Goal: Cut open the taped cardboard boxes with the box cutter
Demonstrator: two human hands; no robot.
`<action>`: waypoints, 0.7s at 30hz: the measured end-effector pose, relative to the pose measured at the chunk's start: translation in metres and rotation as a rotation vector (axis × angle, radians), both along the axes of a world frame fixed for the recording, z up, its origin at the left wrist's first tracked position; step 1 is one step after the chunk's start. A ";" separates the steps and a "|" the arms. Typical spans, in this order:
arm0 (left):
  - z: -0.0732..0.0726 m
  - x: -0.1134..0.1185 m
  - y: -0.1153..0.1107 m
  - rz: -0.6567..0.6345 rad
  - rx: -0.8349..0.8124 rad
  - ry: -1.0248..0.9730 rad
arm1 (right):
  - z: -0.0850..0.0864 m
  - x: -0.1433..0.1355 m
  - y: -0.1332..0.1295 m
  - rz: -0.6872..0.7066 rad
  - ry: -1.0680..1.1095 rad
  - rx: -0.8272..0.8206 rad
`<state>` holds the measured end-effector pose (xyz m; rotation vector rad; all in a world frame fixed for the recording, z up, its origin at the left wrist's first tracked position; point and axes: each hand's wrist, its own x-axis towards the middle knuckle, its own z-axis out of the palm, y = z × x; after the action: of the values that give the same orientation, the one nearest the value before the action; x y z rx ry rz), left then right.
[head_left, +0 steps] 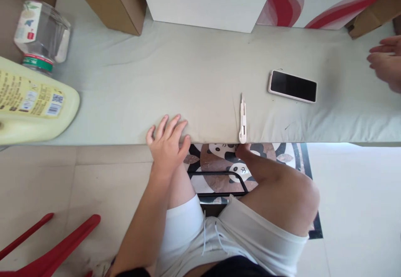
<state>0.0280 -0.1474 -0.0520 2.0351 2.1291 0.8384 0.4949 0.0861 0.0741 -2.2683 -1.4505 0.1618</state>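
Observation:
My left hand [168, 140] lies palm down at the near edge of the cloth-covered table, fingers spread, holding nothing. To its right is a white utility knife [242, 122], lying lengthwise away from me with its handle end at the table edge. A phone [293, 86] with a dark screen and pale case rests farther right. At the far right, partly cut off by the frame, my right hand [387, 63] is held over the table. Its fingers point left, extended and partly apart, and nothing shows in them.
A white box [206, 1] stands at the back, between a brown cardboard box [117, 3] and a red-and-white printed carton [313, 1]. On the left lie a clear plastic bottle [46, 30] and a pale yellow bottle [37, 101]. Red chair parts [62, 247] show at lower left.

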 end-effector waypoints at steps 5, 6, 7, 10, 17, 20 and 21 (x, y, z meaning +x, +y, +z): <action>0.002 0.001 -0.004 -0.009 0.012 0.069 | 0.024 -0.111 0.010 0.160 -0.071 -0.049; 0.003 0.001 -0.005 -0.015 0.002 0.079 | 0.026 -0.138 0.014 0.247 -0.061 -0.051; 0.004 0.001 -0.006 -0.021 -0.007 0.086 | 0.027 -0.166 0.018 0.341 -0.049 -0.059; 0.008 0.000 -0.009 -0.038 -0.028 0.096 | 0.028 -0.253 0.025 0.671 -0.026 -0.107; 0.013 -0.001 -0.013 -0.060 -0.069 0.047 | 0.036 -0.433 0.020 1.253 -0.062 -0.030; 0.015 -0.001 -0.014 -0.067 -0.094 0.030 | 0.038 -0.479 0.025 1.173 -0.138 -0.090; 0.015 -0.001 -0.014 -0.072 -0.100 0.026 | 0.038 -0.489 0.028 1.135 -0.162 -0.140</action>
<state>0.0266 -0.1614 -0.0369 2.0700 2.0524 0.6855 0.0062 0.1141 0.1116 -1.2874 -2.7035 0.4209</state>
